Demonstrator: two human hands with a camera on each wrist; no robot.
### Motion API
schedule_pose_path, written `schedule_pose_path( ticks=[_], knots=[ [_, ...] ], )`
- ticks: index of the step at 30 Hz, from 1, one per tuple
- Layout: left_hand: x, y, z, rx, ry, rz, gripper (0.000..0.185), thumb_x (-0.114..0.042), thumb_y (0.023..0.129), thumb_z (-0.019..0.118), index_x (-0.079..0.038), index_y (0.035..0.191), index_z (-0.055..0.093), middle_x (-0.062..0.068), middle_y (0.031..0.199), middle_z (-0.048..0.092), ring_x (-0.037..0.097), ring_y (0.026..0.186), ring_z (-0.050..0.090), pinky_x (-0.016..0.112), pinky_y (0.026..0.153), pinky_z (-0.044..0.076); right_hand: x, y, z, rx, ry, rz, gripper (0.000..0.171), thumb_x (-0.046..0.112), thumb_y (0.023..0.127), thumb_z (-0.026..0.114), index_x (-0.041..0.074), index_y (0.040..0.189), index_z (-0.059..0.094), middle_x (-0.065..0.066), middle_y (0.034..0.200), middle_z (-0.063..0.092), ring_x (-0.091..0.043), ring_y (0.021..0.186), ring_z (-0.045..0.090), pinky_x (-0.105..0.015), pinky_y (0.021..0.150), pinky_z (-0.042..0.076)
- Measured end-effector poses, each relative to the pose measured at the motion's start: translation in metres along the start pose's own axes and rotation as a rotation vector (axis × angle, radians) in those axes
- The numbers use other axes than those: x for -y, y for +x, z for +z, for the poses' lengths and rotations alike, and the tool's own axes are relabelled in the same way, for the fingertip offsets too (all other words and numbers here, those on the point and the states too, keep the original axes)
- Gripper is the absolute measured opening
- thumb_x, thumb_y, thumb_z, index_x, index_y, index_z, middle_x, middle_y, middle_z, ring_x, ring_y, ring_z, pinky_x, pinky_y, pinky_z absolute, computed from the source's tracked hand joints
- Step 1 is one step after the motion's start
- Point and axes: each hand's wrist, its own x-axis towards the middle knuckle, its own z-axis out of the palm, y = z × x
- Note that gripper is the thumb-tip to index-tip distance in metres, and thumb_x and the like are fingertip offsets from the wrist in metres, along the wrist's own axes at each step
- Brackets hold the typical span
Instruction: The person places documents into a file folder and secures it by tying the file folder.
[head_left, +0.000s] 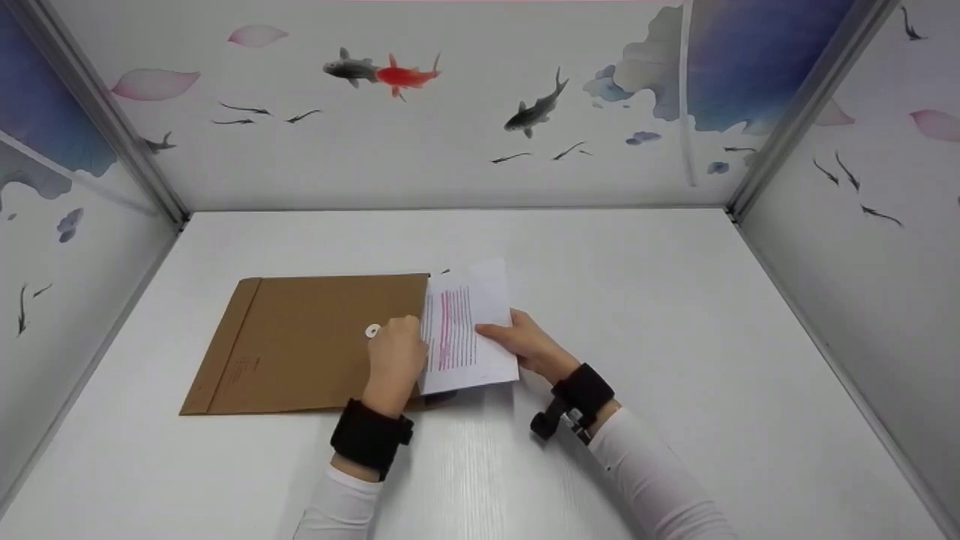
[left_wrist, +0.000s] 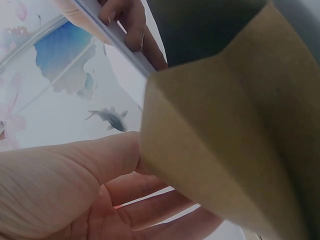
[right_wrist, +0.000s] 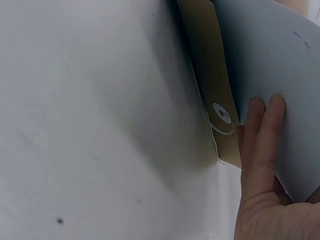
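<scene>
A brown paper document envelope (head_left: 315, 337) lies on the table with its mouth facing right. My left hand (head_left: 397, 352) pinches the edge of that mouth; in the left wrist view the thumb and fingers hold the brown paper (left_wrist: 200, 150) and the mouth gapes. White sheets with printed lines and a pink-marked band (head_left: 457, 322) stand partly at the mouth, their left part hidden by the envelope. My right hand (head_left: 532, 345) grips the sheets' right side, thumb on top, fingers (right_wrist: 265, 140) spread underneath. The envelope's flap (right_wrist: 212, 65) carries a white button (right_wrist: 222, 113) with a string.
The white table (head_left: 675, 337) extends around the envelope. White panels (head_left: 465, 172) printed with fish and petals enclose it at the back and both sides. A second white button (head_left: 373, 331) sits on the envelope beside my left hand.
</scene>
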Motion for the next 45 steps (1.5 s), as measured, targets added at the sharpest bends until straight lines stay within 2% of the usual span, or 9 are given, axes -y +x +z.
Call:
schedule_pose_path(
  ticks=[6, 11, 15, 21, 28, 39, 45],
  knots=[
    [0.0, -0.001, 0.001, -0.017, 0.007, 0.012, 0.013, 0.001, 0.091, 0.065, 0.006, 0.098, 0.075, 0.021, 0.092, 0.077, 0.029, 0.074, 0.073, 0.046, 0.063, 0.058, -0.002, 0.003, 0.004, -0.001, -0.004, 0.001, 0.042, 0.007, 0.101, 0.059, 0.0, 0.142, 0.051, 0.0, 0.101, 0.077, -0.013, 0.083, 0.076, -0.026, 0.07, 0.062],
    [0.0, -0.002, 0.001, -0.044, 0.009, 0.027, 0.011, 0.001, 0.091, 0.066, 0.006, 0.095, 0.074, 0.02, 0.087, 0.076, 0.022, 0.065, 0.065, 0.042, 0.058, 0.056, -0.003, 0.005, 0.007, -0.01, -0.02, 0.003, 0.042, 0.009, 0.102, 0.058, 0.0, 0.142, 0.051, -0.003, 0.104, 0.076, -0.013, 0.085, 0.076, -0.026, 0.072, 0.062],
    [0.001, -0.002, 0.001, -0.033, 0.0, 0.023, 0.011, 0.002, 0.092, 0.065, 0.006, 0.095, 0.074, 0.019, 0.087, 0.076, 0.021, 0.065, 0.062, 0.041, 0.058, 0.056, -0.005, 0.007, 0.01, -0.016, -0.012, 0.007, 0.04, 0.009, 0.101, 0.059, 0.0, 0.141, 0.053, -0.005, 0.105, 0.076, -0.015, 0.085, 0.076, -0.028, 0.073, 0.062],
    [0.001, -0.003, 0.001, -0.035, -0.008, 0.024, 0.008, 0.001, 0.09, 0.068, 0.005, 0.092, 0.074, 0.02, 0.086, 0.076, 0.023, 0.066, 0.064, 0.043, 0.059, 0.056, -0.006, 0.007, 0.014, -0.021, 0.005, -0.002, 0.04, 0.007, 0.101, 0.058, 0.0, 0.14, 0.053, -0.005, 0.103, 0.076, -0.015, 0.084, 0.076, -0.03, 0.073, 0.063],
    [0.0, -0.001, 0.001, -0.022, -0.013, 0.009, 0.011, -0.002, 0.091, 0.068, 0.004, 0.097, 0.074, 0.021, 0.093, 0.078, 0.032, 0.077, 0.074, 0.048, 0.065, 0.059, -0.007, 0.008, 0.021, -0.055, -0.001, 0.011, 0.038, 0.009, 0.101, 0.059, -0.001, 0.138, 0.054, -0.006, 0.101, 0.075, -0.014, 0.081, 0.075, -0.028, 0.073, 0.062],
    [0.001, -0.002, 0.002, -0.029, 0.008, 0.023, 0.01, -0.002, 0.09, 0.068, 0.004, 0.095, 0.074, 0.02, 0.091, 0.077, 0.032, 0.075, 0.074, 0.047, 0.063, 0.06, -0.008, 0.008, 0.023, -0.077, 0.0, 0.027, 0.038, 0.013, 0.102, 0.059, 0.002, 0.138, 0.057, -0.007, 0.101, 0.076, -0.015, 0.082, 0.076, -0.029, 0.071, 0.062],
    [0.0, 0.0, 0.002, -0.023, 0.02, 0.015, 0.012, -0.003, 0.09, 0.068, 0.004, 0.097, 0.075, 0.021, 0.094, 0.077, 0.035, 0.08, 0.075, 0.049, 0.065, 0.06, -0.007, 0.007, 0.022, -0.078, 0.021, 0.021, 0.041, 0.014, 0.101, 0.06, -0.002, 0.138, 0.055, -0.007, 0.102, 0.075, -0.014, 0.081, 0.075, -0.029, 0.072, 0.062]
  ],
)
